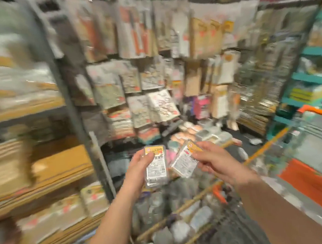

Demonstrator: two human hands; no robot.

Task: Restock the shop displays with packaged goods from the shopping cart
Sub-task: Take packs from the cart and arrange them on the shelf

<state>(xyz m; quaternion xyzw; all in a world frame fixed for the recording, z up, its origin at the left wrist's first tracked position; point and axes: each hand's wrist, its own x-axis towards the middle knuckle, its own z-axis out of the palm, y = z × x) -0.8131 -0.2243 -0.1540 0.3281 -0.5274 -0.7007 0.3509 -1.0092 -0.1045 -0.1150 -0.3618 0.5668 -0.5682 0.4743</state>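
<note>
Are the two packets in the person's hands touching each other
Apart. The head view shows a strip of background between the left packet and the right packet.

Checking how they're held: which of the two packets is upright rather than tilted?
The left hand's packet stands upright, label facing the camera. The right hand's packet leans over, its top toward the right.

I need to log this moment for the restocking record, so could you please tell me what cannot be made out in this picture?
Head view only:
- Print on the left pack and right pack: too small and smeared to read.
- Hanging packets: motion blur hides what they are.
- Left shelves: blurred; goods unidentifiable.
- Cart: cut off by the right edge; its contents are blurred.
- Left hand and right hand: each grip partly hidden behind its pack.
</note>
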